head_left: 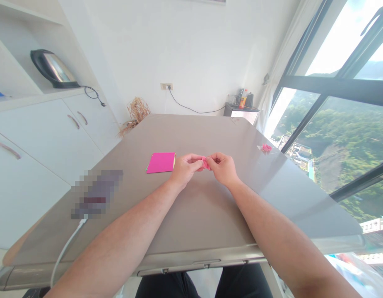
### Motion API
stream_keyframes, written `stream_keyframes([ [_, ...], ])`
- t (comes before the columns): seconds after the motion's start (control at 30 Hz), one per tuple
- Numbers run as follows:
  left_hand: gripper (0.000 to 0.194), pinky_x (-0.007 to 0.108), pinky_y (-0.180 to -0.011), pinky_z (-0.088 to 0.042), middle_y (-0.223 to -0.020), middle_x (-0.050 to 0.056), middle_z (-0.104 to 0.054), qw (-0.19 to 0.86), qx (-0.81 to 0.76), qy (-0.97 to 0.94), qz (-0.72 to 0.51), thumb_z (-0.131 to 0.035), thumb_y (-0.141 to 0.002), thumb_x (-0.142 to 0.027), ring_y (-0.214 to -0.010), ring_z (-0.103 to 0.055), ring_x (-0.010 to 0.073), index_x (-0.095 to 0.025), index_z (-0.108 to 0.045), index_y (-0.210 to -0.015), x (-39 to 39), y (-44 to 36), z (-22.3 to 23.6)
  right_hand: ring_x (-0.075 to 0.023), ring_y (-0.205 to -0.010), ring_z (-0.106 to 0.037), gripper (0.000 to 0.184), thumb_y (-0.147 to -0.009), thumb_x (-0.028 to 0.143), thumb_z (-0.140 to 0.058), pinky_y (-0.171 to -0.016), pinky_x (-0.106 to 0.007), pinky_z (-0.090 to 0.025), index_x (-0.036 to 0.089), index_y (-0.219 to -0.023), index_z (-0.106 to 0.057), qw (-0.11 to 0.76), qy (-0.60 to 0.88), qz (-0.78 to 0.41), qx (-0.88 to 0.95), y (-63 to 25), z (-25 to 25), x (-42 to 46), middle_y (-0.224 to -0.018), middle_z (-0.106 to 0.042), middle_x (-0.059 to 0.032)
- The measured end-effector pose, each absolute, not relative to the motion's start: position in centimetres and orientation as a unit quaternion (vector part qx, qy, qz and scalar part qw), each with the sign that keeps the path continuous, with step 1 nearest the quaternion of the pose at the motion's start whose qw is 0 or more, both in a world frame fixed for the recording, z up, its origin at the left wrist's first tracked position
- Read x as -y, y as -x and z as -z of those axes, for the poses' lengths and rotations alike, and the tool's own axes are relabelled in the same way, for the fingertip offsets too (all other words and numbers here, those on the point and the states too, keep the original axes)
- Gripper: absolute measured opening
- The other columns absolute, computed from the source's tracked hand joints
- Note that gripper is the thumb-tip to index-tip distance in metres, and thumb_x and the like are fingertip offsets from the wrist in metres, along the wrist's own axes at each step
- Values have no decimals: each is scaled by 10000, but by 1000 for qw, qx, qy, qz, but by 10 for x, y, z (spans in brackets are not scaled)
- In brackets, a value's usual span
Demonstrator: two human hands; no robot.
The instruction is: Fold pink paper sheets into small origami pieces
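My left hand and my right hand meet above the middle of the grey table. Both pinch a small pink piece of folded paper between their fingertips. The fingers of both hands are curled closed around it. A stack of pink square paper lies flat on the table just left of my left hand. Another small folded pink piece sits near the table's right edge.
A blurred dark object with a white cable lies at the table's left front. White cupboards stand to the left, with a kettle on a shelf. A large window runs along the right. A small stand with bottles is behind the table.
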State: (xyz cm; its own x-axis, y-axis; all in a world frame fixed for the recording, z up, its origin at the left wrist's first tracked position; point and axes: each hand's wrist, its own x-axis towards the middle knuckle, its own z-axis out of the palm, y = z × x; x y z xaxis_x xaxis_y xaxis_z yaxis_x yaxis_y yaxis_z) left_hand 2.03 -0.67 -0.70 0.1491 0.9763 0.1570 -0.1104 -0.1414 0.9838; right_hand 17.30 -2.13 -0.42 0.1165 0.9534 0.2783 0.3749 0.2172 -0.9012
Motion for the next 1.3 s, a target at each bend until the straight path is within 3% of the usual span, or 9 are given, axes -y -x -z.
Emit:
stream_keyframes([
  [0.2, 199, 363, -786, -587, -827, 63, -752, 512, -411, -528, -539, -741, -697, -247, -811, -712, 199, -156, -715, -872, 4, -19, 8, -160, -725, -670, 184, -781, 381, -692, -676, -296, -515, 233, -887, -668, 532, 516, -291, 605, -172, 11, 21, -823, -743, -7],
  [0.43, 272, 372, -757, -606, -807, 42, -734, 512, -405, -523, -548, -712, -723, -242, -786, -703, 189, -179, -705, -988, 4, -18, 7, -176, -761, -695, 138, -774, 363, -711, -727, -323, -541, 237, -827, -729, 498, 519, -295, 629, -170, 7, 25, -830, -762, -14],
  [0.6, 170, 361, -716, -615, -757, 54, -721, 476, -428, -540, -546, -709, -748, -312, -745, -691, 186, -155, -717, -813, 3, -18, 8, -173, -745, -702, 120, -766, 341, -714, -727, -324, -552, 237, -818, -738, 494, 517, -299, 632, -168, 5, 27, -820, -768, -13],
  [1.3, 181, 384, -743, -629, -744, 54, -743, 468, -439, -540, -544, -696, -754, -296, -755, -717, 213, -154, -760, -846, 1, -17, 7, -176, -755, -704, 184, -792, 406, -724, -760, -332, -563, 247, -871, -774, 483, 505, -312, 644, -169, 5, 27, -858, -782, -24],
])
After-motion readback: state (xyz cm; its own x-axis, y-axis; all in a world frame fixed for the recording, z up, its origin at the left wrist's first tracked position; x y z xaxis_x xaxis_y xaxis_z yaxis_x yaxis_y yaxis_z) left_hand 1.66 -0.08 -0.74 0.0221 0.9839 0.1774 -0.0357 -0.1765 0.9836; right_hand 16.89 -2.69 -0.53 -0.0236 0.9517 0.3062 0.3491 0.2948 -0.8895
